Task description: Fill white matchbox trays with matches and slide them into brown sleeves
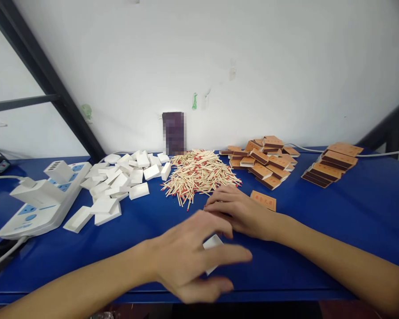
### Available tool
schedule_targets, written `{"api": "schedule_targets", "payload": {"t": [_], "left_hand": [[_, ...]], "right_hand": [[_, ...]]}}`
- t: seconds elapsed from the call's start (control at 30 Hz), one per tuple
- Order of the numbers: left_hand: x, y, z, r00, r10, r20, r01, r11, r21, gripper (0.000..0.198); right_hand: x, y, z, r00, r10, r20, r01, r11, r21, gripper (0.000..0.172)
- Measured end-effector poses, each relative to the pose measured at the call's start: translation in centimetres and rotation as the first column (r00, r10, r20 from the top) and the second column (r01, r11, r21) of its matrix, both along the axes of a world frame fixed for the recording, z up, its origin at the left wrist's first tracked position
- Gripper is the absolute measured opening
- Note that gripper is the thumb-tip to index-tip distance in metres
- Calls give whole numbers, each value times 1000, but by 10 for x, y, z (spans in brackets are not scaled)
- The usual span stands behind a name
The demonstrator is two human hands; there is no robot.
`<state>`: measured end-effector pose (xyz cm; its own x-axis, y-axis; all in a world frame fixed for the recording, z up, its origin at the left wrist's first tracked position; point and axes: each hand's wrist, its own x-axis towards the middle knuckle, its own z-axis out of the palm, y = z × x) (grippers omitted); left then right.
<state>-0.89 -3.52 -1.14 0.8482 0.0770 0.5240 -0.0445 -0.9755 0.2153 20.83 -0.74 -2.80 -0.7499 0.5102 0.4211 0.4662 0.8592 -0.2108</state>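
Note:
My left hand (199,257) is over the near part of the table, its fingers apart and slightly blurred. Below it lies a white matchbox tray (213,242), partly hidden by the fingers. My right hand (237,208) rests at the near edge of a loose pile of matchsticks (199,173) with red heads. Its fingers are curled together, and red match tips show beside the fingertips; how many it holds is hidden. Just behind the right wrist lies a single orange matchbox sleeve (264,200), flat on the table.
White empty trays (119,177) lie heaped at the left, beside a power strip (46,199) with plugged-in chargers. Orange matchboxes (266,159) are piled at the back right, with a neater stack (334,164) further right. A dark purple object (174,133) leans against the wall.

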Motion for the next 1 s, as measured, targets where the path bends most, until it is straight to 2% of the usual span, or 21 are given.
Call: {"api": "schedule_targets", "payload": {"t": [0.1, 0.2, 0.23, 0.33, 0.5, 0.77, 0.83, 0.9, 1.0], "left_hand": [[-7, 13, 4, 986, 149, 80, -151, 988, 14, 31], [-17, 33, 6, 939, 336, 70, -340, 939, 58, 25], [-20, 39, 7, 929, 366, 52, -369, 926, 79, 22], [-25, 51, 6, 923, 381, -57, -374, 921, 107, 19], [-22, 51, 5, 905, 375, -201, -363, 927, 96, 20], [-19, 49, 6, 895, 374, -244, -369, 927, 68, 19], [-19, 48, 5, 889, 391, -240, -386, 920, 70, 17], [-18, 47, 4, 881, 410, -237, -404, 912, 76, 17], [-16, 45, 2, 873, 424, -241, -413, 905, 100, 19]], "right_hand": [[2, 2, 1, 999, -4, -46, 2, 1000, -31, 19], [1, 3, -2, 998, -13, -65, 11, 1000, -27, 18], [0, 2, -3, 997, -12, -73, 10, 1000, -28, 17], [-5, 0, -7, 992, 0, -128, -5, 999, -38, 16], [-10, -4, -6, 980, 10, -201, -20, 999, -49, 15], [1, -5, 3, 987, -26, -160, 22, 999, -23, 20], [0, -7, 4, 989, -41, -141, 39, 999, -21, 16], [-1, -9, 6, 991, -68, -119, 65, 997, -29, 11], [-3, -13, 9, 995, -74, -71, 69, 995, -71, 15]]}}
